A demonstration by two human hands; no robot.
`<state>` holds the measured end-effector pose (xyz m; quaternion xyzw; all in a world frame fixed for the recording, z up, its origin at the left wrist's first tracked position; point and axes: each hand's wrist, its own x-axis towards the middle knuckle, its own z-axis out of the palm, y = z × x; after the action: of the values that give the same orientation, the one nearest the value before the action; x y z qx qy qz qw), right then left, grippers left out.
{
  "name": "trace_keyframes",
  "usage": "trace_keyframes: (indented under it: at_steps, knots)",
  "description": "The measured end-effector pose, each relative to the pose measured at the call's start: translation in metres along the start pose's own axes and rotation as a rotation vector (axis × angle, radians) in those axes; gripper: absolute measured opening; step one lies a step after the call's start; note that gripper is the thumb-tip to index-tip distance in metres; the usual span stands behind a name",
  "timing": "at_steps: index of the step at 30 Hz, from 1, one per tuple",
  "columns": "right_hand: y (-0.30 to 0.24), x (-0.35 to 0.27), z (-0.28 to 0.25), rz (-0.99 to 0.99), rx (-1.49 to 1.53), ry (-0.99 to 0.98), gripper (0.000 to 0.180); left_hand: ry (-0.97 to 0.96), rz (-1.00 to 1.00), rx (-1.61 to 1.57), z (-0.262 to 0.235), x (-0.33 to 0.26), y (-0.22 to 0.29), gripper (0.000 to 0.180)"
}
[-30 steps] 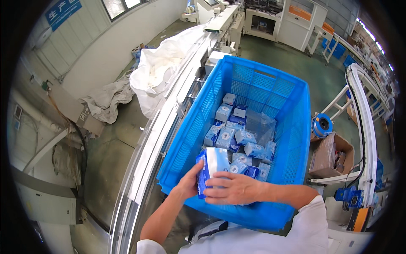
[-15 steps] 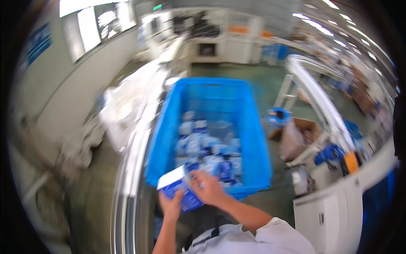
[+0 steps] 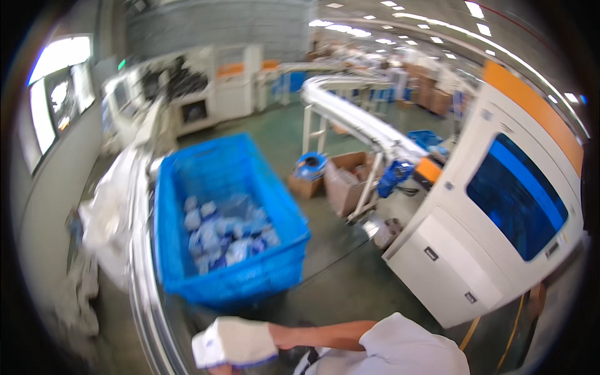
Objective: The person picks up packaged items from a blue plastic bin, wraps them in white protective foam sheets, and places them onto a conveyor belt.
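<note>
A white and blue carton (image 3: 240, 340) is held low in front of me, its pale side turned up and a blue edge along the bottom. My right hand (image 3: 284, 336) grips its right end, the fingers mostly hidden by the carton. Only a sliver of my left hand (image 3: 221, 370) shows beneath the carton, against its underside at the lower picture edge. Just beyond stands a large blue plastic crate (image 3: 234, 286), apart from both hands. Many small white and blue packs (image 3: 228, 240) lie jumbled inside it.
Left of the crate runs a metal rail (image 3: 142, 269) with a white sack (image 3: 109, 219) beside it. At right stands a white and orange machine (image 3: 450, 262) with a dark window. A curved conveyor (image 3: 356, 115) and an open cardboard box (image 3: 344, 187) are farther back.
My view has swung right, so the crate sits farther left and the machine shows fully. The carton has come away from the crate's near rim, toward my body, and turned its pale side up.
</note>
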<state>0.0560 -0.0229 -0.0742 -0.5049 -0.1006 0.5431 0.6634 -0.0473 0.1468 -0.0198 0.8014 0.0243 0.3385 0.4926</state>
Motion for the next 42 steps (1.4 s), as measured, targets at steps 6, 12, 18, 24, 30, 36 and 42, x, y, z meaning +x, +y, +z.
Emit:
trace_keyframes:
  at_steps: [6, 12, 18, 24, 30, 36, 42]
  knots:
    - [-0.073, -0.073, 0.029, 0.017, 0.665, -0.249, 0.075, -0.239, -0.337, -0.875, -0.014, -0.036, 0.071, 0.071]
    - [-0.051, -0.111, -0.007, 0.053, 0.545, -0.095, 0.088, -0.312, -0.888, -1.282, -0.010, -0.091, 0.108, 0.089]
    - [-0.021, -0.140, -0.034, -0.003, 0.423, -0.033, 0.069, -0.075, -1.252, -1.124, 0.064, -0.153, 0.119, 0.085]
    - [0.000, -0.152, -0.076, -0.144, -0.337, -0.035, 0.027, 0.164, -1.312, -1.241, 0.105, -0.201, 0.150, 0.075]
    - [0.000, -0.151, -0.087, 0.097, 0.194, -0.216, 0.019, 0.292, -1.233, -1.301, 0.127, -0.227, 0.169, 0.073]
    - [0.007, -0.130, -0.093, -0.718, -1.164, -0.417, 0.034, 0.255, -1.204, -1.255, 0.114, -0.234, 0.162, 0.076]
    - [0.027, -0.089, -0.037, 0.085, -0.450, -0.152, 0.020, 0.034, -1.135, -1.360, 0.068, -0.215, 0.135, 0.077]
